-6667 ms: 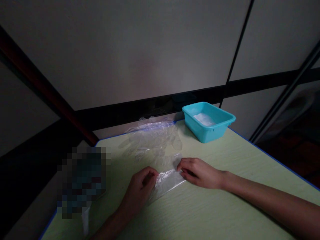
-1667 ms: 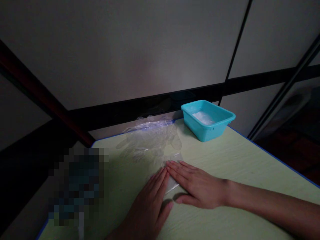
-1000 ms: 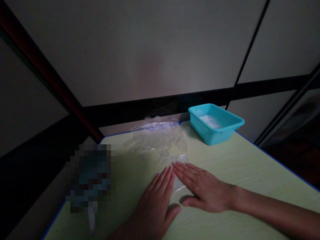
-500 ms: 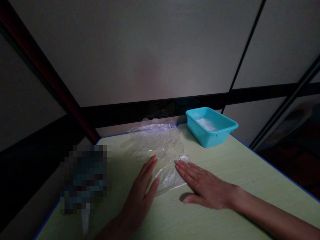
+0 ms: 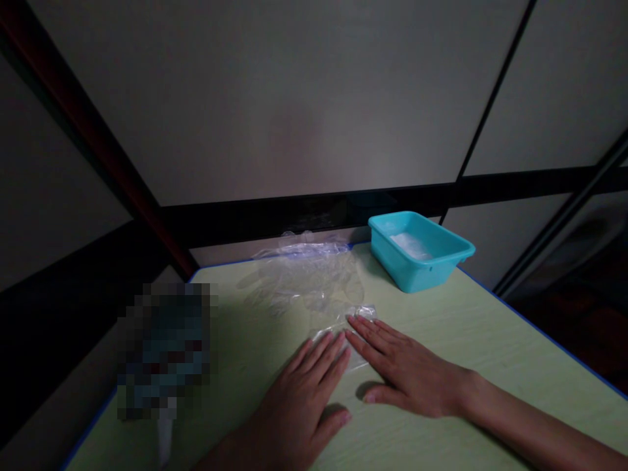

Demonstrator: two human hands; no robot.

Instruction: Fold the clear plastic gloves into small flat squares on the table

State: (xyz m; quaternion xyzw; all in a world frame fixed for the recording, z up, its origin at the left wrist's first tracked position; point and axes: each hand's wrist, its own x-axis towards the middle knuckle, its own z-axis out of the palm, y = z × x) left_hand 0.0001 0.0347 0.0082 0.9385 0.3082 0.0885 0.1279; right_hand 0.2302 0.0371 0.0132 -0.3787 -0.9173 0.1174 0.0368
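Observation:
A clear plastic glove, folded flat (image 5: 360, 361), lies on the pale green table (image 5: 495, 366) under my fingers. My left hand (image 5: 309, 386) rests flat on its left part, fingers stretched out and thumb apart. On its right part lies my right hand (image 5: 400, 366), also flat with the fingers extended. The two hands' fingertips nearly meet over the plastic, which they partly hide. Just beyond, several clear plastic gloves (image 5: 314, 275) are spread in a loose, overlapping pile toward the back edge.
A turquoise plastic basket (image 5: 426, 275) stands at the back right, with a whitish, flat item (image 5: 411, 245) inside. On the left is a blurred-out package (image 5: 169, 353) with a white strip below it. A cabinet front (image 5: 314, 118) rises behind the table.
My left hand has moved right and flattened onto the folded plastic, closer to my right hand. The right hand stays nearly in place. The view has shifted slightly.

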